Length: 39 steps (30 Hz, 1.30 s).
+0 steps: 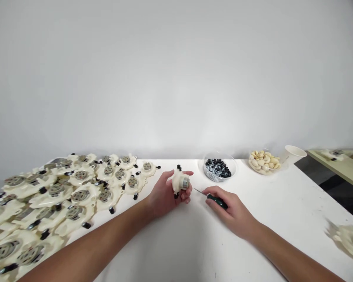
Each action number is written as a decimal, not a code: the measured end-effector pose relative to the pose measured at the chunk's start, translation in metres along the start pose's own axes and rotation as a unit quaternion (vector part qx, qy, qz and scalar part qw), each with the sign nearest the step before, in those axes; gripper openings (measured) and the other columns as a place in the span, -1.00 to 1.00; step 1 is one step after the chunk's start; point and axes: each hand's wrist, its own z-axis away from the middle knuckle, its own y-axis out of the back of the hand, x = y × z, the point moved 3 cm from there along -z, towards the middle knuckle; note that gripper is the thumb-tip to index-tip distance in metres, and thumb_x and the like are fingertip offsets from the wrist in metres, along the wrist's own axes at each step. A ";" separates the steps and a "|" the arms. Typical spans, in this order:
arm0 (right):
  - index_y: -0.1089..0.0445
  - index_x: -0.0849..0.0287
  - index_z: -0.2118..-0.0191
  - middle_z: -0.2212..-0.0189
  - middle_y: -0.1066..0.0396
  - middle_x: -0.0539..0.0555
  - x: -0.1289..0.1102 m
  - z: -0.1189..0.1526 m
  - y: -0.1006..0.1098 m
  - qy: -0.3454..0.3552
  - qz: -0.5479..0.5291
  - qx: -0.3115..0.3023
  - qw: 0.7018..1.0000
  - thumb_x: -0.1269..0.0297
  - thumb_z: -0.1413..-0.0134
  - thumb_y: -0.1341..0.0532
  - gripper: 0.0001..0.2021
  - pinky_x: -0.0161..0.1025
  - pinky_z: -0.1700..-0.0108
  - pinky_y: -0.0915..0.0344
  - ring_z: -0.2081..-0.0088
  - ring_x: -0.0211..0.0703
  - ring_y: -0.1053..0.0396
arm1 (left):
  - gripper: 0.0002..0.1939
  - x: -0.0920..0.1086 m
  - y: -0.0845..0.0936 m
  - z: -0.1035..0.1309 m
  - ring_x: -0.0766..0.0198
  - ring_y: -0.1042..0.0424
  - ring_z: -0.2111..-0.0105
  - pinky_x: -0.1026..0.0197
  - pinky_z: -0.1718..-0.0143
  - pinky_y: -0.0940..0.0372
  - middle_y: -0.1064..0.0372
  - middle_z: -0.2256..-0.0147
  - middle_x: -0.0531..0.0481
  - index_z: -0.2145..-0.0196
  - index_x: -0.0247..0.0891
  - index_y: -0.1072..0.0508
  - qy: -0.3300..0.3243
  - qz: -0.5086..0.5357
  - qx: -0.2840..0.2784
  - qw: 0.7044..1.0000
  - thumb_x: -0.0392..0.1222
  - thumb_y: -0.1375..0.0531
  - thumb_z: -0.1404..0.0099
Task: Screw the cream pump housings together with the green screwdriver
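My left hand [163,194] is closed around a cream plastic housing with a silver motor [181,183], held above the table. Small black pieces stick out at the housing's top and bottom. To the right, my right hand [231,211] grips a screwdriver [217,201] by its dark green handle. Its thin metal shaft points left toward the motor, and a gap separates the tip from it. Behind my hands stands a clear round bowl [206,175] of small black parts and shiny metal bits.
Many similar motor housings [81,196] lie piled across the left side. At the back right are a clear bowl of cream curved pieces [264,161] and a tilted white cup [294,152]. Another housing [351,239] lies near the right edge, before a shelf [341,166].
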 end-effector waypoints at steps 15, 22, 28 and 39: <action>-0.37 -0.02 -0.10 0.11 -0.49 0.10 -0.001 0.006 0.004 0.000 -0.014 0.083 0.996 0.19 -0.38 -0.15 -0.75 -0.21 0.27 -0.32 0.21 -0.04 -0.43 | -0.46 -0.006 -0.015 0.010 0.37 -0.18 0.41 0.24 0.38 -0.03 -0.33 0.02 -0.06 -0.23 -0.02 -0.27 -0.019 -0.200 0.030 0.979 -0.14 -0.26 -0.32; -0.43 0.00 -0.11 0.31 -0.53 0.06 -0.003 0.007 0.003 -0.020 -0.002 0.066 0.998 0.10 -0.41 -0.14 -0.72 -0.18 0.28 -0.31 0.38 -0.10 -0.41 | -0.57 -0.007 -0.006 0.005 0.39 -0.13 0.48 0.23 0.43 0.02 -0.36 0.12 -0.08 -0.14 -0.16 -0.33 -0.012 -0.111 -0.011 0.994 -0.02 -0.21 -0.37; -0.24 0.04 0.08 0.52 -0.13 -0.14 -0.011 0.010 0.005 -0.008 -0.049 0.084 0.995 0.19 -0.38 -0.12 -0.90 -0.30 0.50 -0.06 0.54 -0.25 -0.09 | -0.53 0.000 0.003 -0.002 0.38 -0.13 0.51 0.26 0.46 0.04 -0.34 0.16 -0.08 -0.06 -0.16 -0.35 0.060 0.074 -0.014 0.995 0.22 -0.14 -0.40; -0.34 0.02 -0.05 0.16 -0.45 0.08 -0.003 0.008 0.003 0.024 -0.012 0.096 0.995 0.17 -0.40 -0.15 -0.80 -0.31 0.42 -0.26 0.32 -0.15 -0.38 | -0.62 -0.004 -0.002 0.001 0.35 -0.22 0.55 0.22 0.47 0.06 -0.39 0.14 -0.08 0.15 -0.15 -0.34 0.116 0.061 -0.074 0.989 0.22 -0.03 -0.47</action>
